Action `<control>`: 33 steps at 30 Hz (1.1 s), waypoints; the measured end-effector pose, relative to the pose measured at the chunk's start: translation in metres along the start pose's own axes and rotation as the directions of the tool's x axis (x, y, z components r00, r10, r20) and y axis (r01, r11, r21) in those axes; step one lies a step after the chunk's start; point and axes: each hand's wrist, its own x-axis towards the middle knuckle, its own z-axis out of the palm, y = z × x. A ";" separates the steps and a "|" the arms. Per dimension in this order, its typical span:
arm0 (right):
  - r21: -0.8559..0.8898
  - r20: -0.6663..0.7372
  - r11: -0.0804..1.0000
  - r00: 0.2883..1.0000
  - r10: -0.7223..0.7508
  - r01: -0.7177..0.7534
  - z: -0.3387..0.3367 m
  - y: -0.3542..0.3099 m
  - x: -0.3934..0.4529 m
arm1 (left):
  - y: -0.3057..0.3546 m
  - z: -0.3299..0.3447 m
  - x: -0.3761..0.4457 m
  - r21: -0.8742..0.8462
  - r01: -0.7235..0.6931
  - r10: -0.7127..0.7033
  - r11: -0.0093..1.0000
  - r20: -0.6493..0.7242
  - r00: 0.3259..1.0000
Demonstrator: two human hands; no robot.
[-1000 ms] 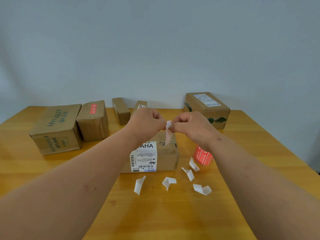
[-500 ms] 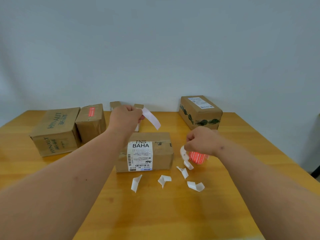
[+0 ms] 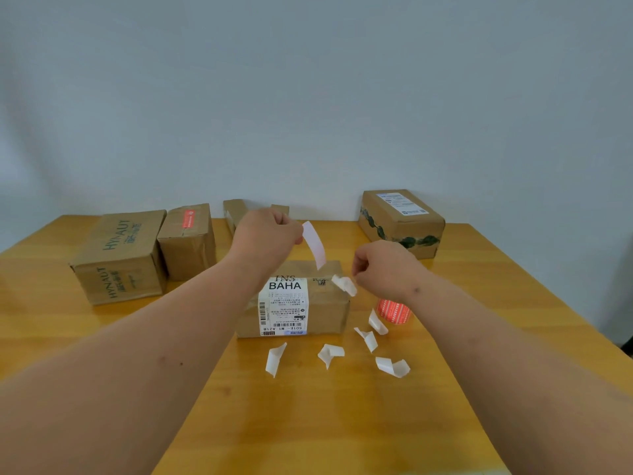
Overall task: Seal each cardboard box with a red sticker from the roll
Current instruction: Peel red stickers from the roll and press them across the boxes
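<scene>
Our left hand [image 3: 265,240] pinches the peeled sticker [image 3: 314,245] by its upper end; the strip hangs slanting down and right, directly above the BAHA box [image 3: 301,303]; our right hand [image 3: 383,265], beside it, pinches crumpled backing paper [image 3: 344,284]; we judge the left nearer.

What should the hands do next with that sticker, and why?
Probably the left hand should lower the sticker onto the top of the BAHA box and press it down. The sticker is already peeled and hangs right above that box, whose top shows no red sticker. The right hand pinches only the crumpled backing, which it can drop first.
</scene>
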 end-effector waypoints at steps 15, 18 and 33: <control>0.241 0.011 0.969 0.999 -0.051 0.047 -0.006 -0.009 0.011 | 0.000 0.006 0.010 0.149 -0.141 0.139 0.979 0.023 0.990; 0.576 -0.041 0.817 0.999 -0.002 0.025 -0.006 -0.014 0.010 | -0.002 0.009 0.009 0.221 -0.172 0.172 0.960 0.019 0.985; 0.767 -0.046 0.640 0.999 -0.027 0.053 -0.004 -0.014 0.011 | -0.008 0.004 0.012 -0.103 -0.022 0.033 0.994 0.109 0.993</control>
